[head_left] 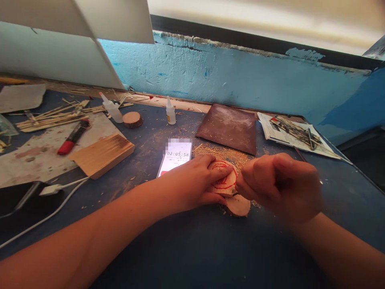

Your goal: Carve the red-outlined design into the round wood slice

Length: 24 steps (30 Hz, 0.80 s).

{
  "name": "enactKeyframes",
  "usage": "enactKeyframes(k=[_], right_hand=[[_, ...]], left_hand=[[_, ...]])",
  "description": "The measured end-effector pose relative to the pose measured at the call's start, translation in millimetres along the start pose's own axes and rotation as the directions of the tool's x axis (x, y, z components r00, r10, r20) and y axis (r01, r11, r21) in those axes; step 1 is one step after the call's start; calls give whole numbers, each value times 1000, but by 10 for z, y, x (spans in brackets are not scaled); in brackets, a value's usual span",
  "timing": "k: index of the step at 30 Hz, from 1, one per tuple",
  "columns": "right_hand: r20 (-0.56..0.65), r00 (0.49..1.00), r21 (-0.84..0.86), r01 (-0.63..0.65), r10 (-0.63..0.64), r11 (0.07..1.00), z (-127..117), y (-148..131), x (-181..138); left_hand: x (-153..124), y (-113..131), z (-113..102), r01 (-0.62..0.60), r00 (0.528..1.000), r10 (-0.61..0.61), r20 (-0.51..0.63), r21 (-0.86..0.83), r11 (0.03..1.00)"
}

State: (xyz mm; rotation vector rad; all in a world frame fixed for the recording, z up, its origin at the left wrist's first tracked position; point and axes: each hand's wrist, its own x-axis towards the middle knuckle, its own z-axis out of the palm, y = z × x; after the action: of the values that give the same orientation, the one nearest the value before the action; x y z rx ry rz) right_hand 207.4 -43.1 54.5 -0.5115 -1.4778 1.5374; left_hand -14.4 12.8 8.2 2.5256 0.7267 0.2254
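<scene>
A round wood slice (219, 188) with a red circle and red marks drawn on its face lies under my left hand (197, 176). The fingers press across its top, while the thumb rests along the near edge, so I hold it steady. Partly beneath it sits a smaller wood slice (240, 206). My right hand (279, 186) is closed in a fist beside the marked slice, at its right edge, and is a little smeared by motion. Whatever that fist grips is hidden by the fingers. Wood shavings (237, 159) lie scattered just behind the slice.
A lit phone (174, 158) shows a timer. Behind stand two glue bottles (171, 112), a wood slice (132, 119) and brown sandpaper (230, 126). At left lie a wooden block (102, 156), a red-black tool (73, 137), sticks (51, 120) and a white cable (63, 208); at right, papers (270, 130).
</scene>
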Motion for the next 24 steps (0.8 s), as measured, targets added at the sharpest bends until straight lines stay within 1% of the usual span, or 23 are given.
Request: enactKeyframes(k=[4,9,13,18,24], right_hand=[[-56,998,-51,-42,39,998,11,-46,-9],[-16,1000,-70,-21,20,997,-7,-85,-3],[-22,1000,-59,3,-4,998,-31,-83,1],[-46,999,-66,-1,-2,998,-75,-86,-10],[-51,999,-41,-2,0,999,-77,-60,15]], left_hand=[[-5,-11,10,-20,1000,20,-14,3,1000],[-2,15,-12,11,1000,-11,16,-5,1000],[9,31,-20,47,998,-47,45,0,999],[11,29,-17,26,999,-27,18,6,1000],[10,40,-30,33,999,-33,33,3,999]])
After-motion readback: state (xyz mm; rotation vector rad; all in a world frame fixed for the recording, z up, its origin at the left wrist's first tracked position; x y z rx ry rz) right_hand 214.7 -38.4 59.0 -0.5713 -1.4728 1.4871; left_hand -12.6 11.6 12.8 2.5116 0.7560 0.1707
